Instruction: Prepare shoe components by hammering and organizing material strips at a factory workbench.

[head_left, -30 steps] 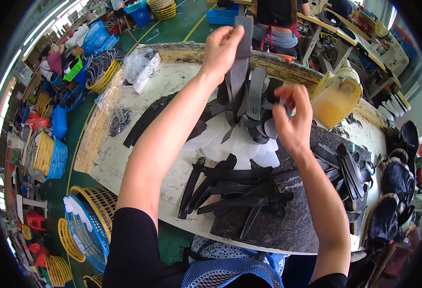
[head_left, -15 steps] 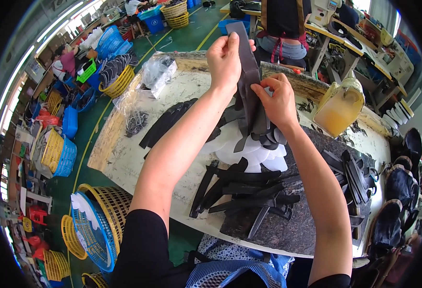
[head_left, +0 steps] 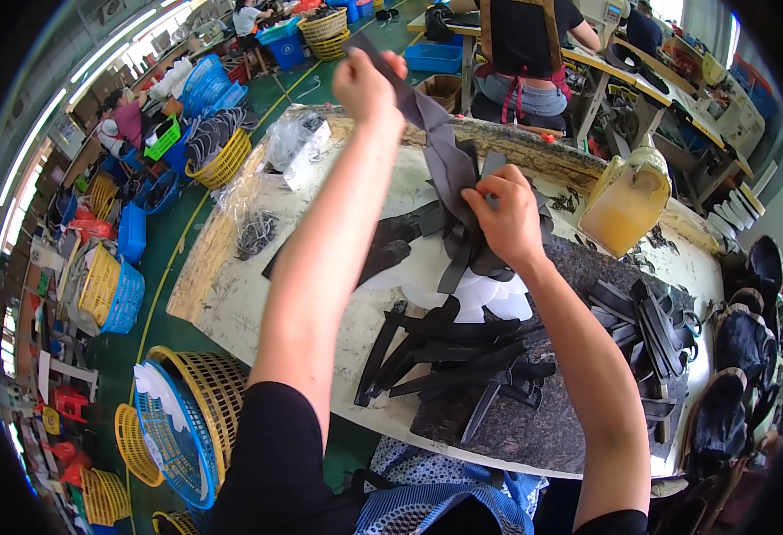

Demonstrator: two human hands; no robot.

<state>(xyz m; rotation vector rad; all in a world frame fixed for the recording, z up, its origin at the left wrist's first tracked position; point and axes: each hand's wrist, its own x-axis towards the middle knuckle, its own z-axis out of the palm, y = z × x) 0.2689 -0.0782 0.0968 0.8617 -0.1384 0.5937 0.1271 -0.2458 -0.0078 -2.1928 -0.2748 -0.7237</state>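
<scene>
A long dark grey strip of flexible material (head_left: 446, 153) stretches between my hands above the worktable. My left hand (head_left: 369, 89) is closed on its upper end, raised over the table's far edge. Lower down, my right hand (head_left: 507, 214) pinches the strip between thumb and fingers. More dark strips hang or lie close behind it, and I cannot make out which ones are joined. Beneath them lie white rounded pieces (head_left: 480, 296). Nearer me, a loose heap of black strips (head_left: 454, 348) rests partly on a dark speckled slab (head_left: 445, 423).
A tilted container of yellowish liquid (head_left: 625, 207) stands at the table's back right. Clear plastic bags (head_left: 293, 143) lie back left. Another strip bundle (head_left: 659, 330) sits at right, near black shoe-shaped items (head_left: 741, 343). Baskets (head_left: 200, 383) stand left; a person (head_left: 520, 53) sits beyond.
My left hand has moved up and left, drawing the strip out at a longer slant. My right hand has shifted slightly down and left, still pinching it.
</scene>
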